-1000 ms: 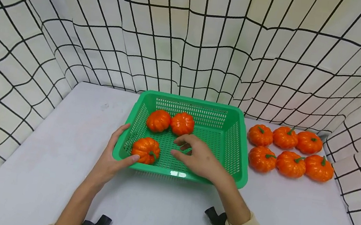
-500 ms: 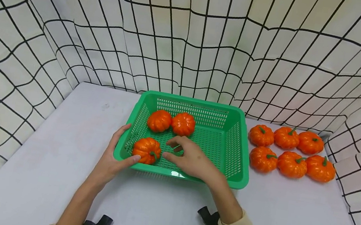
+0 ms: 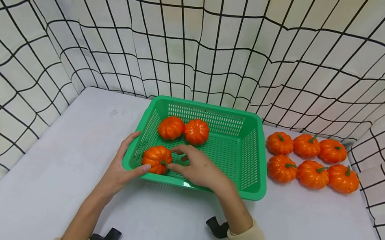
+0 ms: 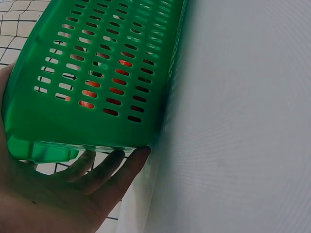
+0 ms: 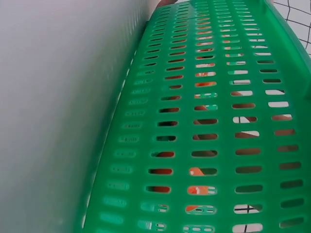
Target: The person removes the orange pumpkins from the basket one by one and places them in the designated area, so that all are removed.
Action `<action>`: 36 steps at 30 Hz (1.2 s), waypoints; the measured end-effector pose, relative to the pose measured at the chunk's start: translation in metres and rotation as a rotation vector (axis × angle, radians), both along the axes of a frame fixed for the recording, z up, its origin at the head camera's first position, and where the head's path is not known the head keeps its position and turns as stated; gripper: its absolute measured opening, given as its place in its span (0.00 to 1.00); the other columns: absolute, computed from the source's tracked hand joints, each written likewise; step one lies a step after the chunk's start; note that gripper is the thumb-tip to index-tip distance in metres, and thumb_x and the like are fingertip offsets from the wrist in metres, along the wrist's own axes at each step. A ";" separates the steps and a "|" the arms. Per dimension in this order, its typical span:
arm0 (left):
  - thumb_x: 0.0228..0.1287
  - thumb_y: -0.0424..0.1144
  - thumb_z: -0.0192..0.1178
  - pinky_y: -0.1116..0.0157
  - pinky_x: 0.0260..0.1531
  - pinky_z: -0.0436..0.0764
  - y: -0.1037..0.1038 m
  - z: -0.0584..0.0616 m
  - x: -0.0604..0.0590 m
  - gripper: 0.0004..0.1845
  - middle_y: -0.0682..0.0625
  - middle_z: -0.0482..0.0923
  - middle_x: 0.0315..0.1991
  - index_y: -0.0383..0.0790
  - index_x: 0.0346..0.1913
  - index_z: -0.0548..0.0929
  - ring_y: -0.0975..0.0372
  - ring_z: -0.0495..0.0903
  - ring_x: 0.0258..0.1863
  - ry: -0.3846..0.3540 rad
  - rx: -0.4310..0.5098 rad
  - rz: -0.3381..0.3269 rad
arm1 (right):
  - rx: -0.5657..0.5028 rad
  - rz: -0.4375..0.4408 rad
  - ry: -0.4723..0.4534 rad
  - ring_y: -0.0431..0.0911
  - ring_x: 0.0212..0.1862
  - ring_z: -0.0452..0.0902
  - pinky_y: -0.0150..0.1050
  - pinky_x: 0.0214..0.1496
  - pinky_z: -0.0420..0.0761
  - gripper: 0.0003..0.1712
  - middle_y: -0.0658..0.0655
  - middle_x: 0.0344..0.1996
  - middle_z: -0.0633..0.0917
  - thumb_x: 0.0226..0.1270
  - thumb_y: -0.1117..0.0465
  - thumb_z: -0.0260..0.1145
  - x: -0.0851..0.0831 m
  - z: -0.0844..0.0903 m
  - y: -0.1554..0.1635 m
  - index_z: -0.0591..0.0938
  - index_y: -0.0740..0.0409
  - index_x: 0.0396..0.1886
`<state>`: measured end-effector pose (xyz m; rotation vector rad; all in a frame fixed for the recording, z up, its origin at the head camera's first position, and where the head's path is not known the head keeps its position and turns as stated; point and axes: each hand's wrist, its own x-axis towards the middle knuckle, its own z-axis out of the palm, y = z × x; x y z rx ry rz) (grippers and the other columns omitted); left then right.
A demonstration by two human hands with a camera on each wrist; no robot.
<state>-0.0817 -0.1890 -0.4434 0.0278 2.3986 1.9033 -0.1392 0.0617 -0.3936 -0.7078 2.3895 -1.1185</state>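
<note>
1. My left hand (image 3: 119,172) grasps the near left corner of the green perforated plastic basket (image 3: 251,122), thumb over the rim, fingers under the lip in the left wrist view.
2. My right hand (image 3: 197,169) reaches inside the basket, fingers loosely curled beside the small orange plastic pumpkin (image 3: 156,158) at the near left; they seem to touch it, but I cannot tell whether they grip.
3. Two more orange pumpkins (image 3: 183,129) sit side by side at the basket's far wall.
4. Six orange pumpkins (image 3: 313,161) lie in two rows on the white table (image 3: 60,167), right of the basket.
</note>
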 end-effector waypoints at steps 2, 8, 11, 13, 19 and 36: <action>0.69 0.42 0.66 0.79 0.59 0.71 0.000 0.000 0.000 0.48 0.50 0.48 0.84 0.69 0.82 0.49 0.48 0.61 0.77 0.001 0.002 -0.001 | 0.011 0.003 -0.012 0.57 0.64 0.81 0.54 0.65 0.81 0.28 0.58 0.69 0.80 0.75 0.49 0.68 0.000 -0.001 -0.002 0.77 0.52 0.70; 0.69 0.42 0.66 0.79 0.58 0.73 -0.001 -0.001 0.000 0.48 0.48 0.50 0.84 0.68 0.82 0.49 0.47 0.62 0.76 0.002 0.014 -0.001 | 0.047 0.043 -0.041 0.57 0.68 0.79 0.56 0.68 0.79 0.32 0.55 0.71 0.78 0.75 0.48 0.67 0.000 -0.002 -0.005 0.73 0.51 0.75; 0.69 0.41 0.66 0.79 0.58 0.73 -0.001 -0.001 0.000 0.48 0.47 0.50 0.84 0.68 0.82 0.49 0.47 0.63 0.76 0.003 0.016 -0.001 | 0.059 0.057 -0.058 0.56 0.69 0.78 0.55 0.69 0.78 0.33 0.53 0.72 0.78 0.75 0.49 0.67 0.000 -0.003 -0.007 0.71 0.49 0.76; 0.69 0.41 0.66 0.79 0.58 0.73 -0.001 -0.001 0.000 0.48 0.47 0.50 0.84 0.68 0.83 0.49 0.47 0.63 0.76 0.003 0.016 -0.001 | 0.066 0.054 -0.060 0.55 0.69 0.78 0.55 0.69 0.78 0.34 0.53 0.72 0.78 0.76 0.50 0.67 -0.001 -0.003 -0.009 0.71 0.49 0.77; 0.69 0.42 0.67 0.77 0.60 0.72 -0.001 0.000 0.001 0.48 0.48 0.51 0.84 0.69 0.82 0.49 0.49 0.63 0.76 -0.007 0.009 0.008 | 0.056 0.004 -0.026 0.54 0.62 0.83 0.51 0.64 0.83 0.26 0.57 0.66 0.82 0.77 0.56 0.66 -0.002 -0.001 -0.014 0.77 0.54 0.70; 0.69 0.43 0.66 0.49 0.72 0.67 -0.001 -0.001 0.001 0.48 0.50 0.47 0.85 0.71 0.82 0.49 0.48 0.59 0.79 -0.012 0.008 0.006 | 0.116 -0.037 0.026 0.41 0.32 0.73 0.33 0.34 0.73 0.12 0.49 0.27 0.87 0.71 0.51 0.72 -0.001 0.000 -0.021 0.88 0.51 0.29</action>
